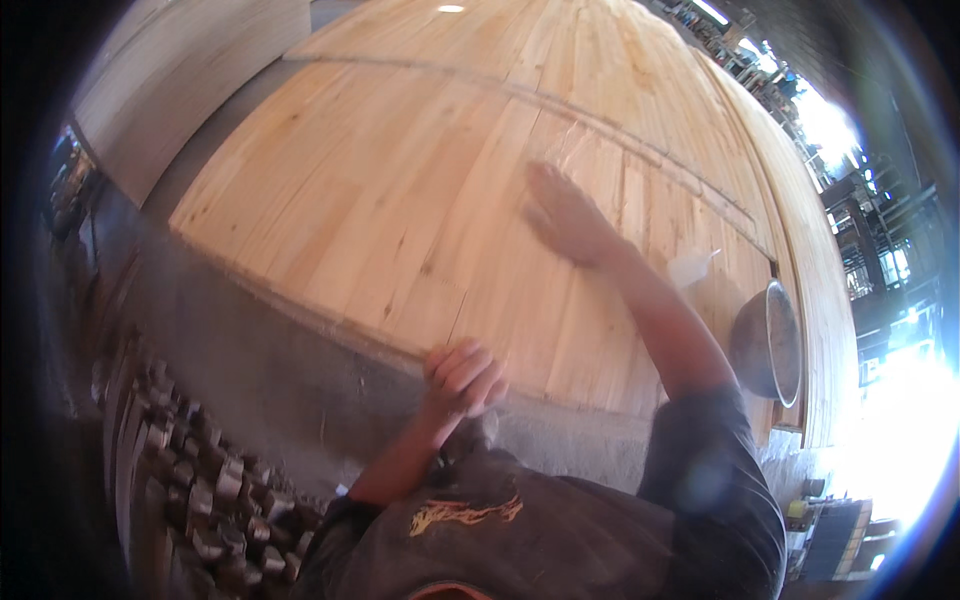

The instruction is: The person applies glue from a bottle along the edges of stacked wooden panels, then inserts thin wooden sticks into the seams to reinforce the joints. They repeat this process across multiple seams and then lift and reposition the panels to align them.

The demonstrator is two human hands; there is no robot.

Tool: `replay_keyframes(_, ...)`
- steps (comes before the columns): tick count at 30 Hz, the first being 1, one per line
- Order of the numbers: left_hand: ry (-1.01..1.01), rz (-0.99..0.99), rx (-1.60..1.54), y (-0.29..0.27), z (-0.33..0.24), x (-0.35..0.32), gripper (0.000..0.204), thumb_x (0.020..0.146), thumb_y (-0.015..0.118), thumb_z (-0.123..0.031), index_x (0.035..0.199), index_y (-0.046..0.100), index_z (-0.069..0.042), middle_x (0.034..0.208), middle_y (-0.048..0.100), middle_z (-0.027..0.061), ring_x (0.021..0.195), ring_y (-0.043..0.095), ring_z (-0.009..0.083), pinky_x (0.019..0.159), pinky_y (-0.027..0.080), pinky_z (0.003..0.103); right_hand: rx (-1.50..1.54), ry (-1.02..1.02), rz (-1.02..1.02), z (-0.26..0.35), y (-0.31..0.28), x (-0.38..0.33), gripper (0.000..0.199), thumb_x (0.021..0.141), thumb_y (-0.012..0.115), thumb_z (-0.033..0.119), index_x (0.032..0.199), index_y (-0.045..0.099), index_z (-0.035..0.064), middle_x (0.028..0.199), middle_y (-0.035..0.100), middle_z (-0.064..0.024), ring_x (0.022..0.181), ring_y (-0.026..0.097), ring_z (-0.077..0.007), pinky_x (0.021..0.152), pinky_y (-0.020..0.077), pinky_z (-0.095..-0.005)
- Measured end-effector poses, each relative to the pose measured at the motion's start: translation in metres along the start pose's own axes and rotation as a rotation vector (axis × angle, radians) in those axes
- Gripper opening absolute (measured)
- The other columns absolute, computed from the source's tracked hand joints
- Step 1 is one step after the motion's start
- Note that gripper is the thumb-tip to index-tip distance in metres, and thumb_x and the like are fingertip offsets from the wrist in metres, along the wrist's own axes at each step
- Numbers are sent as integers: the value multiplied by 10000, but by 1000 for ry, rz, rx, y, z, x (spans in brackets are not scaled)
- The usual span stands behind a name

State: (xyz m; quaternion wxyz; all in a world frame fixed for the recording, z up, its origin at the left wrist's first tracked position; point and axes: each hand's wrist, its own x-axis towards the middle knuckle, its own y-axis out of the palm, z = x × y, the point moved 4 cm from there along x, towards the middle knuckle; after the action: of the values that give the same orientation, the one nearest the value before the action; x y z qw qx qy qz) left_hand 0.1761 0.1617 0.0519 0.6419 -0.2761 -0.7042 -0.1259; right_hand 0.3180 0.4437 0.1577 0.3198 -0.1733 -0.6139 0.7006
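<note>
pressing a flat palm on a big jointed wood panel, seen from the head camera.

head view: the right hand (565, 215) lies at about one o'clock from centre, fingers spread open and flat on the pale wooden panel (400, 200), which fills the upper middle of the picture. the left hand (462, 378) sits near six o'clock at the panel's near edge, fingers curled closed; whether it grips anything cannot be told. a metal bowl (768, 342) rests on the panel at three o'clock, beside the right forearm. stacked small blocks (190, 480) lie at eight o'clock on the floor.
</note>
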Motion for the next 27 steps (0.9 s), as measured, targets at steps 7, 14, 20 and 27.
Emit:
replay_keyframes(7, -27, -251, -143, 5, 0, 1, 245, 1094, 663, -335, 1189, 591, -121, 1209, 619, 71, 1059, 700, 270, 976, 524, 452, 92, -341, 308, 189, -23, -171, 789, 1098, 649, 383, 1686, 399, -81, 1759, 389, -316, 1676, 332, -450, 1392, 254, -544)
replay_keyframes(14, -20, -282, -253, 7, 5, 1, 431, 1144, 583, -507, 1231, 559, -85, 1195, 591, 121, 1022, 661, 316, 838, 547, 479, 14, -25, 220, 198, -43, -133, 834, 1053, 692, 477, 1635, 461, -73, 1750, 417, -280, 1649, 356, -460, 1366, 296, -534)
replay_keyframes(20, -2, -314, -181, 9, 4, 3, 509, 1142, 532, -600, 1222, 590, -101, 1193, 574, 104, 1033, 644, 288, 853, 556, 471, 108, -103, 311, 120, -18, -134, 766, 1124, 581, 459, 1684, 431, -42, 1774, 399, -265, 1660, 360, -413, 1392, 229, -516)
replay_keyframes(27, 32, -222, -103, 8, 7, -10, 512, 1147, 505, -614, 1206, 595, -114, 1202, 561, 89, 1058, 630, 286, 903, 557, 482, -73, 672, -149, -111, -15, 65, 1034, 1085, 479, 741, 1746, 303, -35, 1835, 271, -273, 1727, 192, -406, 1406, 146, -526)
